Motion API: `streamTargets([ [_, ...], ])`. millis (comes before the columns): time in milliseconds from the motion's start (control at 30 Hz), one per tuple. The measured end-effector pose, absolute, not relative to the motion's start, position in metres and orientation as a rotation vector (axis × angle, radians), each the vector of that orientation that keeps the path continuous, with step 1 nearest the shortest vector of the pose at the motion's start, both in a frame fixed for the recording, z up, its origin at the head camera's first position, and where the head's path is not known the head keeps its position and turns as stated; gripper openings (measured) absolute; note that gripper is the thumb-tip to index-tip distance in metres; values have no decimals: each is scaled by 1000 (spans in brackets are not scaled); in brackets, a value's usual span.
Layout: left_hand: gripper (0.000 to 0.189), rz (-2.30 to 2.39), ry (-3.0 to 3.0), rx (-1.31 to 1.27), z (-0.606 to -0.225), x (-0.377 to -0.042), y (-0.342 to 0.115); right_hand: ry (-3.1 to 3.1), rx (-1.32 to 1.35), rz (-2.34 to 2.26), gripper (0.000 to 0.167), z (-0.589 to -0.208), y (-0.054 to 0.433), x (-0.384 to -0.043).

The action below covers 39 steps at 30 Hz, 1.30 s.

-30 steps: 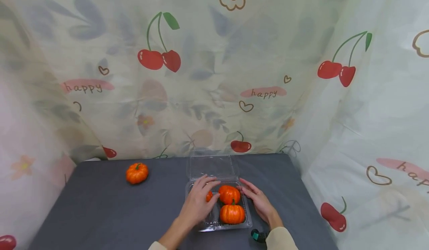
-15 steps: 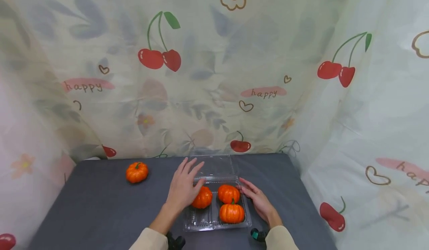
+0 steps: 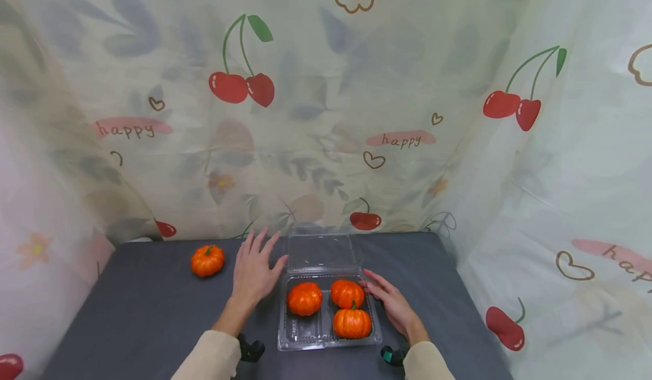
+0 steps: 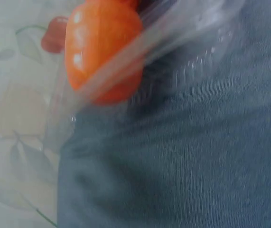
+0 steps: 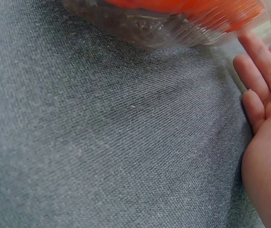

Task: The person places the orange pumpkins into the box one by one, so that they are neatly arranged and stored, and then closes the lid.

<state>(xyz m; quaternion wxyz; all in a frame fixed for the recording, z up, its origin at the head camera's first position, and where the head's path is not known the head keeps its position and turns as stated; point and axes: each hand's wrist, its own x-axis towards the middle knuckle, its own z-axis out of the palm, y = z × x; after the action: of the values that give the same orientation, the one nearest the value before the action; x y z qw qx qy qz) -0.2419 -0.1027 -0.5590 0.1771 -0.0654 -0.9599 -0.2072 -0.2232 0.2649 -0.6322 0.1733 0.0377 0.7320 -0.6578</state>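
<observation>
A clear plastic clamshell box [image 3: 300, 333] lies with its lid [image 3: 323, 253] folded back. One small orange pumpkin [image 3: 304, 299] sits in its left half; a rear pumpkin [image 3: 348, 293] and a front pumpkin [image 3: 352, 324] fill the right half. Left of the box, my left hand [image 3: 253, 273] is over the table with spread fingers, holding nothing. Its wrist view shows a pumpkin [image 4: 104, 52] behind the blurred plastic. My right hand [image 3: 396, 307] has its fingertips at the box's right rim, fingers extended, as the right wrist view of the hand [image 5: 268, 109] also shows.
Another pumpkin [image 3: 207, 261] with a green stem stands at the back left of the dark grey tablecloth [image 3: 153, 317]. A cherry-printed curtain [image 3: 305, 114] hangs behind the table and along both sides.
My left hand has let go of the pumpkin in the box's left half and moved left, off the box. My right hand has stayed at the right rim.
</observation>
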Motion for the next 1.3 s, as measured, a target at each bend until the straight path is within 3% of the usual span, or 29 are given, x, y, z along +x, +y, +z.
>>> streamTargets([
  [400, 71, -537, -2788, -86, -569, -262, -137, 2103, 95, -1859, 55, -629, 265, -225],
  [1300, 77, -563, -2776, 62, -585, -262, -205, 2086, 113, -1875, 59, -635, 268, -222],
])
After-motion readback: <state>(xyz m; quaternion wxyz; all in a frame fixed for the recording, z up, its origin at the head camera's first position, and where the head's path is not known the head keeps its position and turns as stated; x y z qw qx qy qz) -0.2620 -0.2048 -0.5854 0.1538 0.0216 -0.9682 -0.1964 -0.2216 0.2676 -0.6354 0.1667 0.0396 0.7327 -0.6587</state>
